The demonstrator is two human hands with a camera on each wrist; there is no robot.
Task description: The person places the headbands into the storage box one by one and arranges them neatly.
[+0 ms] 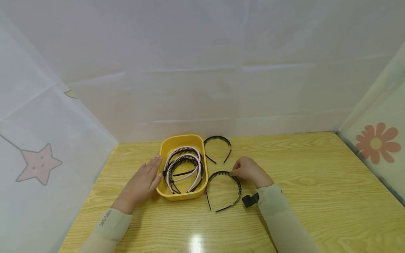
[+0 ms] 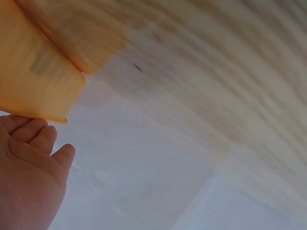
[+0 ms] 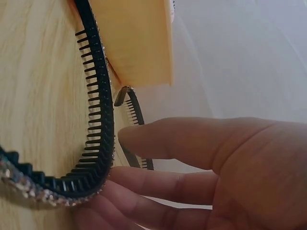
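A yellow plastic basket (image 1: 181, 198) holds several headbands, pink and black toothed ones (image 1: 186, 168) looped over one another. My left hand (image 1: 142, 182) rests against the basket's left side with fingers extended; the left wrist view shows its fingertips at the rim (image 2: 41, 117). To the right of the basket, my right hand (image 1: 250, 171) pinches the upper right of a black toothed headband (image 1: 221, 173) at table level. Sparkly stones (image 3: 48, 195) line that headband's outer face. The right wrist view shows my thumb and fingers at its outer edge.
Behind, a second black toothed headband (image 1: 217, 137) lies beside the basket's far right corner. The wooden table (image 1: 303, 168) extends to the right. White sheeting (image 1: 196, 88) stands along the back and both sides.
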